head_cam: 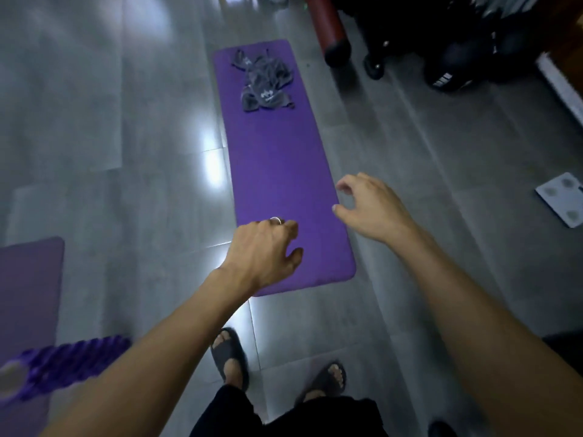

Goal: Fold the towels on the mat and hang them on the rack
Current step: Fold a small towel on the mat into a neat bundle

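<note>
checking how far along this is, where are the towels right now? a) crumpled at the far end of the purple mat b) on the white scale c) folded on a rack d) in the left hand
a, the grey towels lie in a crumpled heap at the far end of the purple mat, while the left hand and right hand are both empty.

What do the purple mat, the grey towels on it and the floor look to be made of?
Purple mat: probably foam, matte, with thick rounded edges. Grey towels: soft cloth, crumpled into folds; the weave is too blurred to tell. Floor: large grey tiles, likely ceramic or stone-look, glossy, with bright light reflections.

Towels (265,82) on mat's (284,171) far end
</note>
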The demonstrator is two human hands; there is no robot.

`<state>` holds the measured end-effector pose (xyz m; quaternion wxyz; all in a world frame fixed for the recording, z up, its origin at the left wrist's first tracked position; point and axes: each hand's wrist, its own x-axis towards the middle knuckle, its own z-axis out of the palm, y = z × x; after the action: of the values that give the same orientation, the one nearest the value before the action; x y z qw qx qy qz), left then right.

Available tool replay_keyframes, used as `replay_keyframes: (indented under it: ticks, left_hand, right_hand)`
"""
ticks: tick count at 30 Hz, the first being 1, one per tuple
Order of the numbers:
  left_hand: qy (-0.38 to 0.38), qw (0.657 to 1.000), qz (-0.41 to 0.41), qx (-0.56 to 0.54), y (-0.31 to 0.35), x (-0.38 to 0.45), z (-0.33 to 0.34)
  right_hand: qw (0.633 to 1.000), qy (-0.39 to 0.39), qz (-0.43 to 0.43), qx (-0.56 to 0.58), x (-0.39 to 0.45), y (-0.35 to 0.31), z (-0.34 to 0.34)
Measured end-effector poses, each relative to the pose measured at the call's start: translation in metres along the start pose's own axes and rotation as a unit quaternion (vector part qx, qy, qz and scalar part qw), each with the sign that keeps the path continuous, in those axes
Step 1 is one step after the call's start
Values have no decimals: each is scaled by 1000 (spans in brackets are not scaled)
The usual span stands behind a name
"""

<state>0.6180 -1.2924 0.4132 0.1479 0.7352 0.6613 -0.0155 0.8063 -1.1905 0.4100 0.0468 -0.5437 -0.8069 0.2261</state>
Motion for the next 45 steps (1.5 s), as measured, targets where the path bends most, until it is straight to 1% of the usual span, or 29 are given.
replay_keyframes:
  ticks: [7,10,15,20,25,28,33,40,45]
  left_hand:
    - [19,999,-39,-11,-178,-31,-32]
    - [10,998,-62,-20,-241,-36,-45]
    - [20,995,-91,-38,-333,-14,-66]
    - [19,994,-99,-33,-415,50,-90]
    - [9,994,-108,-25,-487,134,-127]
    - [14,994,-108,-24,-529,187,-152]
    - [7,997,-71,1,-598,289,-182]
    - [-22,999,36,22,-682,473,-189]
    - [-46,995,83,30,-716,607,-164]
  right_hand:
    - [998,-1,-52,-28,92,-170,48]
    - [998,-3,-64,-27,131,-230,64]
    - [995,-18,-83,-49,205,-300,83]
    - [995,-10,-85,-49,306,-343,90]
    - [996,-27,-74,-30,426,-372,85]
    - [997,-23,-66,-19,494,-387,75]
    - [999,-7,-35,6,603,-393,67]
    - [996,60,56,28,765,-364,69]
    - [986,91,132,48,876,-308,90]
